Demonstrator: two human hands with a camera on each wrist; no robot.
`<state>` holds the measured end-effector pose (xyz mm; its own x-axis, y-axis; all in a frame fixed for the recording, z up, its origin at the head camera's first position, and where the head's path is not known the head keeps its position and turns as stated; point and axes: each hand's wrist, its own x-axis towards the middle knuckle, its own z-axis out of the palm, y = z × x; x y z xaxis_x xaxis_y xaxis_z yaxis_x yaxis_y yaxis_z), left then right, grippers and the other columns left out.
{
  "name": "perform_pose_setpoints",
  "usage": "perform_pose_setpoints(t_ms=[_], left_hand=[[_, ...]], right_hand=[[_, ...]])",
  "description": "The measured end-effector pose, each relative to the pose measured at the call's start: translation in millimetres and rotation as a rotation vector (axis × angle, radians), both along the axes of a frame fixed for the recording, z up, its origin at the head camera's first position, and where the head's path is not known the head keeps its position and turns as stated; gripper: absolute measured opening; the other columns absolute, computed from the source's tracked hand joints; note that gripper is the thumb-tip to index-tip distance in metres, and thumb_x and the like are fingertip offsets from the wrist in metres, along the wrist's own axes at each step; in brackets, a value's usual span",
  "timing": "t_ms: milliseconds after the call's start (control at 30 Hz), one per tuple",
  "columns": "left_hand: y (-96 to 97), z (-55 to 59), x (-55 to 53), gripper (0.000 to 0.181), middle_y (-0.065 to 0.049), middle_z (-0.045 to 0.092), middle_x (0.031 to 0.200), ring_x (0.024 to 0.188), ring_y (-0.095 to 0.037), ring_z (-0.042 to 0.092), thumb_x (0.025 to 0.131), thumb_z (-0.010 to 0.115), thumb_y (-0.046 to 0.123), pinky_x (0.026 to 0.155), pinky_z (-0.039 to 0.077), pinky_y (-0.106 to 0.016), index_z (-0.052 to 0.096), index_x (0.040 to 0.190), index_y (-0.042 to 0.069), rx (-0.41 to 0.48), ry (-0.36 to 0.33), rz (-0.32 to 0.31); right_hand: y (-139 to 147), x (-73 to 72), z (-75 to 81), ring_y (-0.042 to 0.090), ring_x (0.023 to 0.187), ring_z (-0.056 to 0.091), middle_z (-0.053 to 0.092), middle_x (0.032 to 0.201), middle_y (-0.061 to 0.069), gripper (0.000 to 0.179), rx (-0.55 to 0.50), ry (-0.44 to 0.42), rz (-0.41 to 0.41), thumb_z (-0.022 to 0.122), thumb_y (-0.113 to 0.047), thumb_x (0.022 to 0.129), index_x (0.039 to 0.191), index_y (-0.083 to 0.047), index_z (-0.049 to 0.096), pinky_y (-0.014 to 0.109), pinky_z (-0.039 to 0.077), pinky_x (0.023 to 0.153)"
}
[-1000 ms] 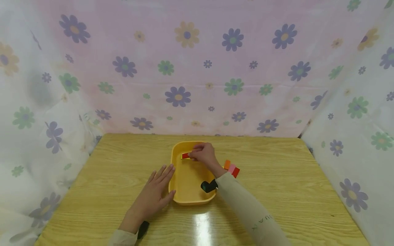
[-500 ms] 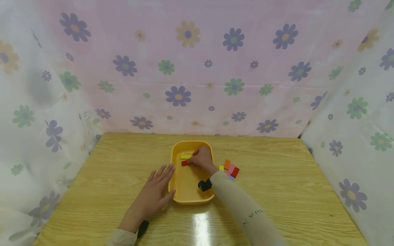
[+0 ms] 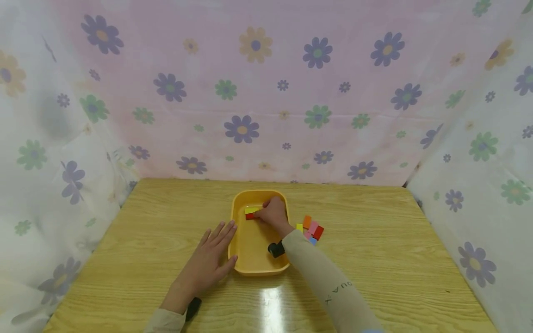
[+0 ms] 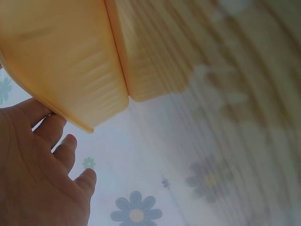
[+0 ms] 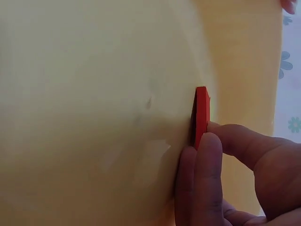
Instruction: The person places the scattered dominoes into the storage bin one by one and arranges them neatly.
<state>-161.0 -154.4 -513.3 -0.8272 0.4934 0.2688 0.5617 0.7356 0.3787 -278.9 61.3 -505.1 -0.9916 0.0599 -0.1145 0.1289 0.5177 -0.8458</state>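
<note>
A yellow plastic tray (image 3: pixel 255 254) stands on the wooden table. Inside it, toward the far left, lies a yellow block (image 3: pixel 251 210). My right hand (image 3: pixel 275 215) reaches into the tray and pinches a red block (image 5: pixel 202 113) between thumb and fingers; in the head view this block lies along the near side of the yellow one. The fingers hide part of both blocks. My left hand (image 3: pixel 212 258) is spread at the tray's left rim, and the left wrist view has its fingertips (image 4: pixel 65 146) at the tray's edge.
Right of the tray lies a small group of blocks: orange (image 3: pixel 307 221), pink (image 3: pixel 313 227), red (image 3: pixel 318 232), blue (image 3: pixel 312 240) and yellow (image 3: pixel 299 227). Flowered cloth (image 3: pixel 241 129) hangs behind the table and along both sides.
My right hand first holds the red block over the yellow one, then lowers it toward me, uncovering the yellow block, and now has it up against that block. The left hand stays put.
</note>
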Motion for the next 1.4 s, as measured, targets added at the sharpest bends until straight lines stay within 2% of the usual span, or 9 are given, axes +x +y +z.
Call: perform_pose_setpoints(t_ms=[400,533,633,733,900,1033,1133,1233,1400], left_hand=[[3.0,-1.0,1.8,0.072,-0.006,0.03,0.166,0.154,-0.035,0.026,0.098,0.065,0.035,0.12,0.02,-0.065,0.036,0.158,0.007,-0.001,-0.003,-0.004],[3.9,-0.9,1.8,0.072,-0.005,0.031,0.166,0.154,-0.033,0.025,0.098,0.065,0.035,0.121,0.019,-0.064,0.036,0.158,0.007,-0.005,-0.003,0.003],[4.6,-0.5,1.5,0.072,-0.006,0.032,0.166,0.154,-0.034,0.027,0.098,0.066,0.034,0.121,0.02,-0.064,0.038,0.157,0.006,-0.006,0.016,0.001],[4.9,-0.5,0.9,0.072,-0.007,0.033,0.165,0.153,-0.036,0.028,0.097,0.066,0.033,0.12,0.022,-0.065,0.038,0.157,0.005,-0.014,0.038,0.001],[2.4,-1.6,-0.3,0.072,-0.007,0.031,0.166,0.154,-0.036,0.026,0.097,0.065,0.033,0.12,0.021,-0.065,0.037,0.157,0.005,-0.022,0.035,0.006],[0.5,-3.4,-1.5,0.072,-0.007,0.03,0.166,0.154,-0.036,0.025,0.098,0.065,0.034,0.12,0.021,-0.065,0.037,0.157,0.005,-0.03,0.029,0.004],[-1.3,-3.9,-1.4,0.072,-0.007,0.031,0.166,0.154,-0.036,0.026,0.097,0.066,0.033,0.12,0.02,-0.066,0.038,0.157,0.005,-0.029,0.019,0.009],[-1.7,-3.2,-1.2,0.072,-0.007,0.032,0.166,0.154,-0.035,0.026,0.097,0.066,0.033,0.12,0.02,-0.066,0.038,0.157,0.006,-0.029,0.016,0.012],[0.9,-2.4,-1.2,0.072,-0.008,0.033,0.165,0.152,-0.037,0.028,0.097,0.066,0.033,0.119,0.022,-0.066,0.038,0.157,0.005,-0.024,0.048,-0.002]], right_hand=[[1.4,5.4,-1.4,0.015,0.055,0.057,0.058,0.074,0.009,0.035,0.011,-0.008,-0.002,0.082,-0.008,0.081,0.103,0.006,0.059,0.024,0.052,0.056],[2.2,1.7,-1.6,0.012,0.047,0.055,0.055,0.06,0.004,0.026,0.032,-0.017,-0.006,0.08,-0.01,0.083,0.082,-0.001,0.056,0.021,0.046,0.049],[3.9,-3.5,-2.0,0.011,0.041,0.053,0.05,0.049,0.002,0.039,0.044,-0.045,0.006,0.074,-0.008,0.086,0.064,-0.01,0.042,0.021,0.039,0.042],[6.4,-7.5,-0.7,0.014,0.04,0.056,0.047,0.044,0.001,0.05,0.047,-0.093,0.039,0.067,-0.007,0.09,0.056,-0.015,0.032,0.022,0.034,0.039],[9.0,-5.6,8.2,0.021,0.049,0.066,0.049,0.045,0.002,0.051,0.06,-0.156,0.086,0.064,-0.009,0.093,0.052,-0.014,0.034,0.023,0.038,0.042],[11.6,2.9,21.8,0.026,0.058,0.071,0.056,0.057,0.005,0.037,0.022,-0.169,0.099,0.067,-0.011,0.092,0.061,-0.008,0.047,0.025,0.052,0.05],[15.3,10.6,35.9,0.03,0.071,0.073,0.069,0.081,0.015,0.017,-0.056,-0.153,0.138,0.067,-0.015,0.095,0.085,-0.001,0.067,0.03,0.062,0.062],[23.9,17.4,52.3,0.035,0.085,0.073,0.072,0.105,0.023,0.025,-0.135,-0.106,0.177,0.064,-0.018,0.1,0.112,0.003,0.071,0.036,0.064,0.072],[45.6,26.9,74.7,0.028,0.082,0.071,0.072,0.105,0.021,0.031,-0.169,-0.009,0.138,0.061,-0.022,0.103,0.119,0.004,0.069,0.041,0.062,0.079]])
